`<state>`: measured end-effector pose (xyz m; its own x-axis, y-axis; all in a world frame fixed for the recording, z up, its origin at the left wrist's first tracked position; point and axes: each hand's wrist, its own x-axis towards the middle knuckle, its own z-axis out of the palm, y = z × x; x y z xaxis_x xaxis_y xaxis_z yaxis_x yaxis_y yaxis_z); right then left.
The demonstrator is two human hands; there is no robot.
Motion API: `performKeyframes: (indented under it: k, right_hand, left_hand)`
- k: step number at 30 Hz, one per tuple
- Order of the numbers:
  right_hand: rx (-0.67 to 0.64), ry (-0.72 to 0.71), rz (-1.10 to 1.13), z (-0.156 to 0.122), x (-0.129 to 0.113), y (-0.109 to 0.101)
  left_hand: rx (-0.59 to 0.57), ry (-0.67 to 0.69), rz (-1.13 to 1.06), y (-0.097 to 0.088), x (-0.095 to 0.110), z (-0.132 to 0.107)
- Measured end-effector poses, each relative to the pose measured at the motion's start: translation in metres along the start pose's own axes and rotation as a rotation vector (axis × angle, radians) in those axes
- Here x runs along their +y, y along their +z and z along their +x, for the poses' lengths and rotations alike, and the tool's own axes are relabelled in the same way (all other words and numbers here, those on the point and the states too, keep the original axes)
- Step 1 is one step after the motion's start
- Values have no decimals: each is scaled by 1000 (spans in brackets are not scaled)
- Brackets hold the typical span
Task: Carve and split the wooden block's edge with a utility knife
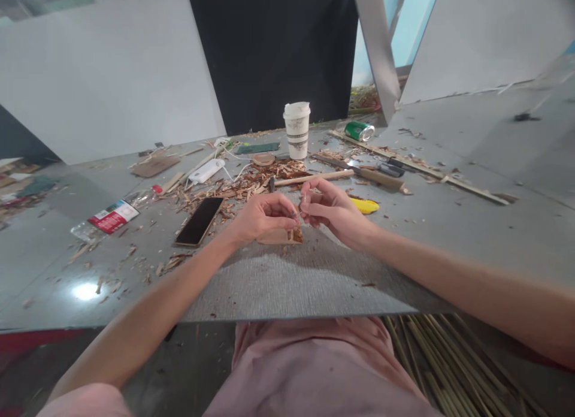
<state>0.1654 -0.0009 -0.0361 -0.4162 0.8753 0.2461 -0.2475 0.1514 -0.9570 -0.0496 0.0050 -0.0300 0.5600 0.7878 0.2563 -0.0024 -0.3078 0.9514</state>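
My left hand (268,216) and my right hand (331,208) meet fingertip to fingertip above the table, near its front edge. Both are pinched closed. Something small sits between the fingers, too small to name. Under my left hand lies a piece of wood (272,237) with a brown, rough right end. A yellow object (365,206) lies just behind my right hand, partly covered by it. Beyond my hands are a hammer-like tool (272,183) with a pale wooden handle (314,177) and a long blade with a wooden handle (381,178).
A black phone (200,221) and a plastic bottle (114,216) lie to the left. A white power strip (206,171), a paper cup (297,132) and a green can (359,130) stand or lie farther back. Wood shavings (265,171) litter the table. Bamboo strips (449,357) lie below, right.
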Motion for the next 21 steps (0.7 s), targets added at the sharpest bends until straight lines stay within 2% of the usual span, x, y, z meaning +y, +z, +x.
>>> performKeyframes:
  k: [3, 6, 15, 21]
  right_hand:
    - [-3, -45, -23, -1, -1, 2]
    - [21, -109, -150, 0, 2, 1]
    - [-11, -173, -512, -6, 7, 6]
    - [-142, -83, -355, -12, 8, 14]
  left_hand:
    - [-6, 9, -137, 3, -2, -2]
    - [14, -7, -232, 6, -3, -3]
    - [211, 53, -334, 10, 3, 3]
    - [324, 65, -288, 9, 5, 4]
